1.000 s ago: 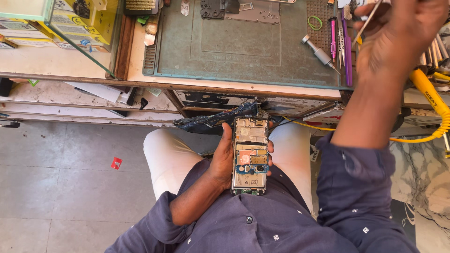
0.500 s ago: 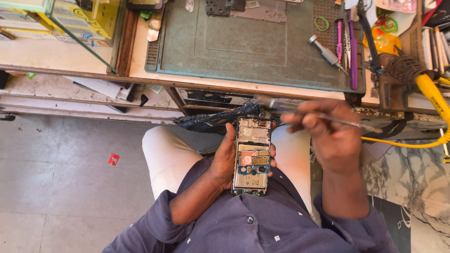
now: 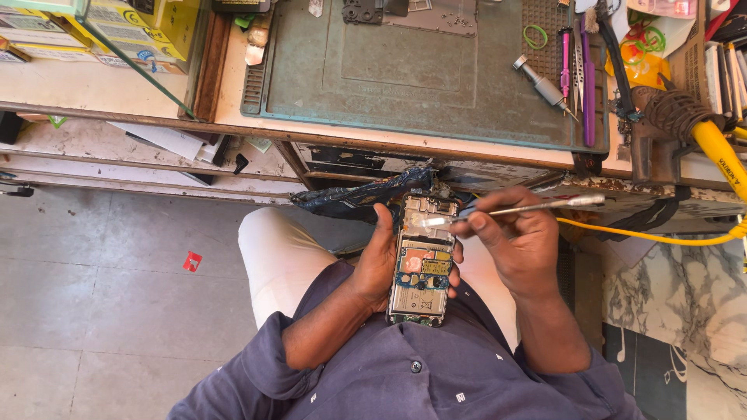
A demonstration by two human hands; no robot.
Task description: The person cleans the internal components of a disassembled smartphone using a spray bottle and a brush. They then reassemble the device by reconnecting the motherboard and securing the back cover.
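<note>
Since a second ago, the right hand [image 3: 521, 245] has come down from the far tool rack and now pinches slim metal tweezers [image 3: 517, 209], their tip touching the top of the opened phone [image 3: 422, 260]. Left of it, the left hand [image 3: 381, 257] wraps its fingers around the phone's edge, holding it upright over the lap, near the body and just this side of the tabletop [image 3: 233, 93]. Farther off on the tabletop lies a green work mat [image 3: 412, 70]; at its right edge rest a screwdriver [image 3: 542, 84] and purple tools [image 3: 587, 85]. A yellow hose [image 3: 720, 152] curves at far right.
</note>
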